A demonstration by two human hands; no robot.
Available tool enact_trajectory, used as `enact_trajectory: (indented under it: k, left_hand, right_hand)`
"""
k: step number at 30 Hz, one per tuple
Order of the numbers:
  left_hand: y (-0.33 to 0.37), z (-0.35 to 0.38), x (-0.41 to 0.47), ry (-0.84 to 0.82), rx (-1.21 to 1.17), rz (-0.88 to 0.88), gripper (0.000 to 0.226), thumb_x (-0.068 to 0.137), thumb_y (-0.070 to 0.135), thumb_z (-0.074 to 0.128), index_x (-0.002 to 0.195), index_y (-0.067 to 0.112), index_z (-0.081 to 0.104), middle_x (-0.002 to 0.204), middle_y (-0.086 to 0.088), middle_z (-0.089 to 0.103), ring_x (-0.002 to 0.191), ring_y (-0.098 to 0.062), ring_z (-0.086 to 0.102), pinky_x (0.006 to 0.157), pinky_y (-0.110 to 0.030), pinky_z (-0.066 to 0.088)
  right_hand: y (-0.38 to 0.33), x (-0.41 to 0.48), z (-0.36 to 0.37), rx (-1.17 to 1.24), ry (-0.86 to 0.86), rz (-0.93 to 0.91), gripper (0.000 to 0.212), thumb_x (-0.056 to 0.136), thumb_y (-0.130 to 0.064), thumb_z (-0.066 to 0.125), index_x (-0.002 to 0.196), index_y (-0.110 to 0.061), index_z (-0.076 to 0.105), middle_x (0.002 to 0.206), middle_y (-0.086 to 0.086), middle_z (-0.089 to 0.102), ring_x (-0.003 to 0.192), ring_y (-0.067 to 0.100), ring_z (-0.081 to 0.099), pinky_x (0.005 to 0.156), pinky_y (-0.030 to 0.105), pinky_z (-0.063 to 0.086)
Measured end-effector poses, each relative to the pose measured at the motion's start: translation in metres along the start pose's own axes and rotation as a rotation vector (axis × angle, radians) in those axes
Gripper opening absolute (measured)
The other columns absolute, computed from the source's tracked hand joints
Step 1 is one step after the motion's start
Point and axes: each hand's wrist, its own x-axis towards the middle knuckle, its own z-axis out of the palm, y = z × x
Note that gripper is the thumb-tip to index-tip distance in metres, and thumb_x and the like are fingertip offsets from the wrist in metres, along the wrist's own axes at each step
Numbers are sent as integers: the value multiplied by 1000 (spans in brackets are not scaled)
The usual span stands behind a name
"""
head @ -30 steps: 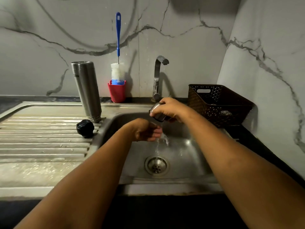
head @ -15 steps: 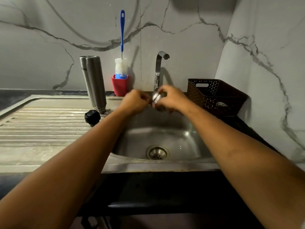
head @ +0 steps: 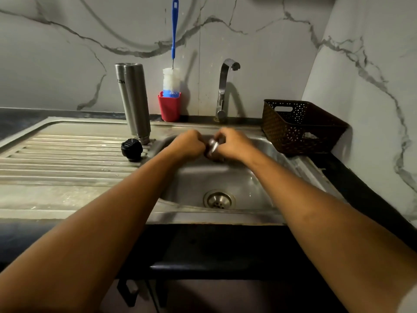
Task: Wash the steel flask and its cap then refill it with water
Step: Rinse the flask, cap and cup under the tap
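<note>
Over the sink (head: 214,216) the right grip (head: 234,144) curls round the steel cap (head: 213,146), the curled left grip (head: 190,143) touching its other side, its hold blurred; the flask (head: 133,100) stands upright on the drainboard (head: 67,154), well apart.

The steel cap (head: 213,146) is mostly buried between the left hand (head: 190,143) and right hand (head: 234,143), and smeared with blur too; left fingers are tucked out of sight. Lettering on the flask (head: 133,98) is unreadable. The brush (head: 174,30) handle runs off the top edge. What's in the basket (head: 300,127): can't tell.
</note>
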Motion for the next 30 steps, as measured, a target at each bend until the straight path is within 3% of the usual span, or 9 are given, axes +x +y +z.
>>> enact_trajectory:
  k: [1,5,8,11,14,19,23,30]
  left_hand:
    - [-2,2,-2,-24,25,-6,21,96,12,62,113,16,75,109,-5,74,102,-19,67,89,-35,53]
    - [-11,5,-11,188,36,185,30,98,16,59,125,25,70,112,10,70,103,-8,65,91,-29,51]
    - [-14,0,-16,35,96,125,25,97,17,59,116,24,73,106,6,73,102,-14,68,90,-34,54]
    - [-14,-13,-28,204,85,174,32,96,16,57,123,25,72,111,13,69,104,-9,64,92,-34,53]
    - [-23,-26,-41,109,140,46,31,93,13,58,115,24,77,111,1,75,106,-20,68,96,-41,56]
    - [-51,-73,-65,286,-17,-109,20,92,11,66,98,26,79,97,3,76,92,-14,70,88,-38,60]
    - [-83,-110,-96,316,-167,-228,25,92,3,64,90,22,80,89,-3,78,88,-21,74,82,-39,63]
    - [-123,-130,-132,340,-308,-382,27,93,-4,54,86,9,77,93,-15,78,91,-30,74,87,-47,61]
  right_hand:
    - [0,-1,2,-2,-35,20,39,84,-31,81,116,-28,60,110,1,66,90,18,65,79,42,62]
    - [-7,3,2,135,94,28,45,79,-29,84,116,-26,58,104,-3,64,90,18,65,76,43,62]
    - [-8,2,9,27,29,46,38,78,-33,83,108,-26,61,101,2,69,85,21,67,73,45,63]
    - [-15,0,17,72,159,-49,44,77,-37,83,111,-25,59,105,-1,66,90,18,64,74,40,60]
    - [-25,-1,25,135,-44,27,41,79,-28,84,112,-26,60,103,1,66,87,20,68,66,44,65]
    - [-68,0,38,304,-186,-108,55,73,-18,88,120,-27,62,113,2,64,100,24,67,72,38,63]
    - [-111,-4,57,468,-389,-94,50,82,-2,80,126,-17,60,111,13,64,84,28,72,63,35,62]
    - [-149,-13,100,476,-465,-103,40,84,1,79,119,-8,61,112,19,65,88,36,75,71,49,65]
